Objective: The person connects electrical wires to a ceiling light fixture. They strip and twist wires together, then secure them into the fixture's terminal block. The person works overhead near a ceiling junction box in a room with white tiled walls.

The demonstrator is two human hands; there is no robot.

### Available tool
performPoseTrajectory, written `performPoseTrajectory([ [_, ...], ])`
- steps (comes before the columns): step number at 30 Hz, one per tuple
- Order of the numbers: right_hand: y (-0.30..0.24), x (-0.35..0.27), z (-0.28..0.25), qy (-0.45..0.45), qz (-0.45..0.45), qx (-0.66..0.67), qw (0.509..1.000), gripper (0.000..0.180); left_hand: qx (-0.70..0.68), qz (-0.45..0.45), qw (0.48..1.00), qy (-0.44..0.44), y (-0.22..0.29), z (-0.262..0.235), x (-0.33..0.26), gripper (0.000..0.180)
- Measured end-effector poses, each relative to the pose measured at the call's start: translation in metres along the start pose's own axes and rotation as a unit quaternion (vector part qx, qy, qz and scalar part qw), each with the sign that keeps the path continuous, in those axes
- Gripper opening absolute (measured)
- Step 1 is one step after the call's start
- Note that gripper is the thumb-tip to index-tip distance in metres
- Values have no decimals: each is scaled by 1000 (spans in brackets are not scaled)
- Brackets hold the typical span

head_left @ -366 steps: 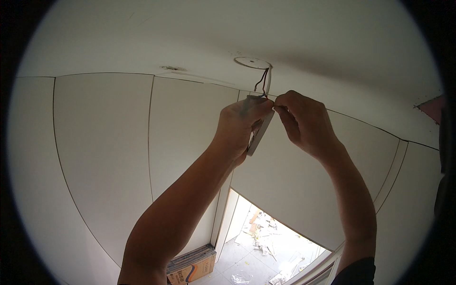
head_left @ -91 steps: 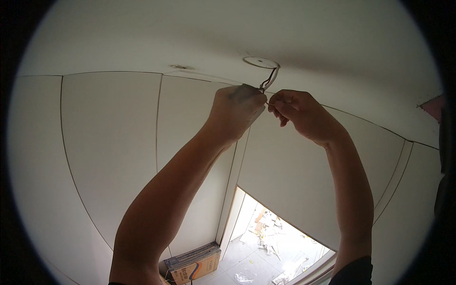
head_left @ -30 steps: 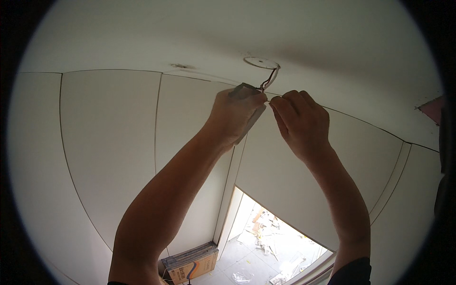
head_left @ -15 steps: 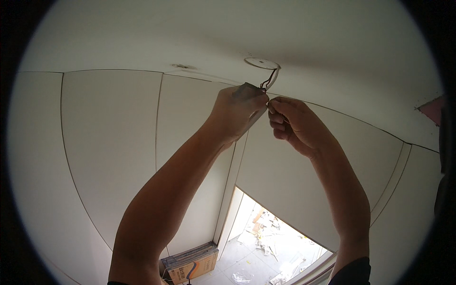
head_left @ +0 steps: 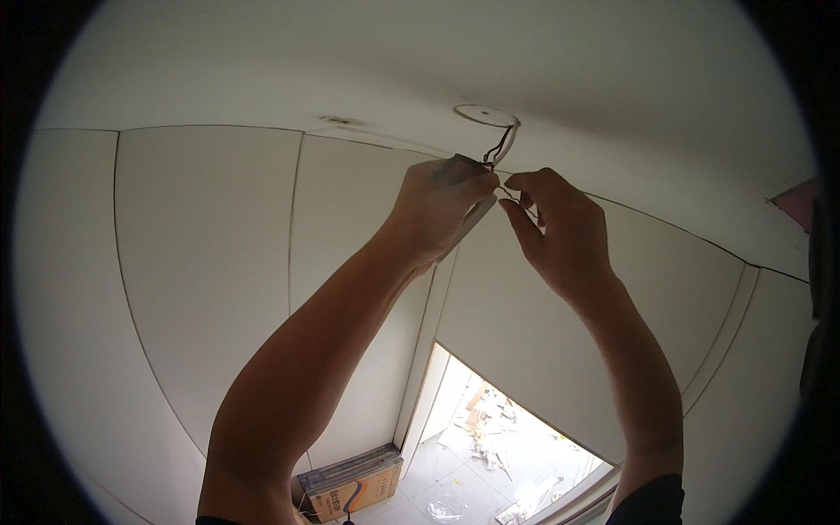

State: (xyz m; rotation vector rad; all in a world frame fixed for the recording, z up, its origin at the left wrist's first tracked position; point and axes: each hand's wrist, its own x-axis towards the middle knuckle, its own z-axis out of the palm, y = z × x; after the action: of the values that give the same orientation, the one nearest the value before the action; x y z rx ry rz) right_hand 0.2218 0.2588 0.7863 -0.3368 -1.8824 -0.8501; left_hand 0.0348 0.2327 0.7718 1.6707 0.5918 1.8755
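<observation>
Overhead, dark and white wires (head_left: 502,145) hang from a round white disc (head_left: 486,115) at the ceiling. My left hand (head_left: 429,208) is closed around a dark, flat-edged object (head_left: 457,166), mostly hidden by the palm. Its thumb and forefinger pinch close to the wires' lower end; exactly what they grip there is too small to tell. A thin twisted strand (head_left: 509,193) runs from that pinch toward my right hand (head_left: 567,227). The right thumb and forefinger are spread apart around the strand, with the other fingers partly hidden behind.
White wall panels (head_left: 210,262) with dark seams stand ahead, below the ceiling. Under my arms, a doorway opens onto a tiled floor (head_left: 429,468) with scattered scraps (head_left: 490,429). A flat cardboard box (head_left: 359,494) leans by the door frame. A reddish patch (head_left: 796,206) shows at the right.
My right hand has drawn slightly right, away from the left, and its pinch has loosened into spread fingers, exposing the thin strand. The left hand has stayed nearly still.
</observation>
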Motion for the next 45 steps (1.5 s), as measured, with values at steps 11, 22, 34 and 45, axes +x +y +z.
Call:
performPoseTrajectory([
  [11,-3,15,-1,8,-43,-24,999,6,-28,-23,999,9,3,-2,-5,20],
  [22,-3,27,3,53,-35,70,996,13,-60,39,995,65,-14,4,-11,30],
  [34,-11,30,-8,-6,25,89,996,16,-134,98,980,110,-29,27,-16,26],
  [45,-16,30,-22,-71,125,218,965,21,-52,200,970,127,-48,27,-4,22],
])
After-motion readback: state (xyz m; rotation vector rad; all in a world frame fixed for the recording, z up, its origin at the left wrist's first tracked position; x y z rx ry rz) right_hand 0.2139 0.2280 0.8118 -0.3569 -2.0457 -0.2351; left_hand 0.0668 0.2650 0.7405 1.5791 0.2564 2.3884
